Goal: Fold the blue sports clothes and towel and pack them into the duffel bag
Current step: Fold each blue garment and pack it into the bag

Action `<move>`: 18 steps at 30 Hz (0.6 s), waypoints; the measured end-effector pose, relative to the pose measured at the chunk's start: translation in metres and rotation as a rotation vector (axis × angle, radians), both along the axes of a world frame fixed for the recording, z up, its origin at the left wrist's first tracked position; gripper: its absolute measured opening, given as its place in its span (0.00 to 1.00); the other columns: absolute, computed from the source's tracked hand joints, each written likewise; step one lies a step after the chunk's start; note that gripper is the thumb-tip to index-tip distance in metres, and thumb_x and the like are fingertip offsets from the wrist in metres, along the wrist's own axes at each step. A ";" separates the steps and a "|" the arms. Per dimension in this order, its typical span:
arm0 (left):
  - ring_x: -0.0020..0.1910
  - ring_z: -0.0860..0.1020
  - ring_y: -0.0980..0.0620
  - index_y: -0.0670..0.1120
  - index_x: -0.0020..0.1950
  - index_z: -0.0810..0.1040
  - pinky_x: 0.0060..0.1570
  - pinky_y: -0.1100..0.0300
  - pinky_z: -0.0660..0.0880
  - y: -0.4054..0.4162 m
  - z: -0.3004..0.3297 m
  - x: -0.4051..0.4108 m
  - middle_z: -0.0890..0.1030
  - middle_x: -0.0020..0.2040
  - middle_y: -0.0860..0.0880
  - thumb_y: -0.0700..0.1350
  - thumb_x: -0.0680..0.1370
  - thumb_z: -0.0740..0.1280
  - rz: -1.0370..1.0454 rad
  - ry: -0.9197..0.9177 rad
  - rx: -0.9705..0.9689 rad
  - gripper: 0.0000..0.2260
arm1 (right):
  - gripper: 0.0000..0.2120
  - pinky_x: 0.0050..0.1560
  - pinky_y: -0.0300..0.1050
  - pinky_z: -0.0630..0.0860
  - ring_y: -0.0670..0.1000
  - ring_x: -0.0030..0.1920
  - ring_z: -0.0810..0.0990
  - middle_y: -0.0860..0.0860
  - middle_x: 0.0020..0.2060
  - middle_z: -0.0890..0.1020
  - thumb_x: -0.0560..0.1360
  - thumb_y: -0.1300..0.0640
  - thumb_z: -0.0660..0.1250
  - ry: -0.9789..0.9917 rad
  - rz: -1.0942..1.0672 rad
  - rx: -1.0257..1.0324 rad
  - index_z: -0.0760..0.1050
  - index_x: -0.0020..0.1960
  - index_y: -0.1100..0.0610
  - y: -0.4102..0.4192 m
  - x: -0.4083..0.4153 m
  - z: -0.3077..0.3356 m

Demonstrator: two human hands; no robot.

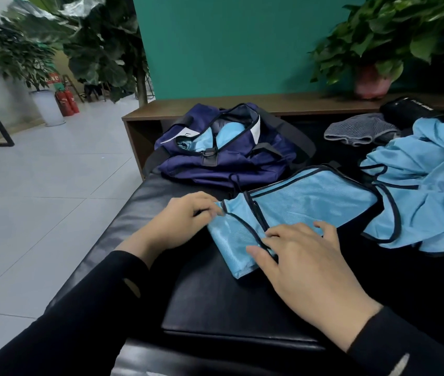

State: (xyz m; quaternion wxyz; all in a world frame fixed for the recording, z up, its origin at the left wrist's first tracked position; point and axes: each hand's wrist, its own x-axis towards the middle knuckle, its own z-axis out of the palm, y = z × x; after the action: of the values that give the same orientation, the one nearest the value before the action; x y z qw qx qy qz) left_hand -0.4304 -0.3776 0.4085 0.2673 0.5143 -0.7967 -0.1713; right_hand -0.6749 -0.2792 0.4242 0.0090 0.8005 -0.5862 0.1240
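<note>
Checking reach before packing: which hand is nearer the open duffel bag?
Left. The left hand lies just in front of the duffel bag, pinching the blue garment; the right hand rests flat on it, farther back.

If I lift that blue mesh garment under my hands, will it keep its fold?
Probably not: the blue mesh garment looks thin and floppy, creasing where the left hand pinches it. Its sheen suggests slippery fabric. Likely very light.
</note>
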 end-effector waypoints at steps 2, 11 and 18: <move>0.59 0.76 0.63 0.61 0.53 0.80 0.69 0.46 0.67 -0.001 -0.001 0.000 0.78 0.56 0.66 0.51 0.78 0.63 0.024 -0.019 -0.055 0.09 | 0.37 0.73 0.56 0.52 0.44 0.63 0.74 0.39 0.57 0.79 0.77 0.31 0.37 -0.003 -0.014 -0.055 0.83 0.51 0.44 -0.004 -0.003 0.000; 0.63 0.75 0.57 0.65 0.62 0.74 0.68 0.43 0.68 -0.010 -0.007 0.008 0.78 0.59 0.62 0.31 0.71 0.54 -0.006 -0.109 -0.091 0.33 | 0.45 0.78 0.44 0.42 0.41 0.80 0.47 0.39 0.81 0.51 0.73 0.22 0.52 -0.062 0.188 0.155 0.53 0.81 0.45 0.006 -0.002 -0.004; 0.63 0.71 0.57 0.71 0.71 0.65 0.67 0.41 0.66 -0.024 -0.004 0.012 0.71 0.60 0.66 0.46 0.76 0.57 -0.063 -0.239 -0.044 0.27 | 0.35 0.78 0.45 0.52 0.41 0.76 0.61 0.38 0.75 0.67 0.76 0.29 0.56 -0.142 0.081 0.022 0.64 0.76 0.47 0.004 0.004 -0.011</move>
State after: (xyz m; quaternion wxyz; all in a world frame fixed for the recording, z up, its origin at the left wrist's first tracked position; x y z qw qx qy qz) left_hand -0.4189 -0.4012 0.4040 0.1760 0.4999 -0.8422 -0.0994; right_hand -0.6712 -0.2749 0.4136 -0.0464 0.8129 -0.5539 0.1739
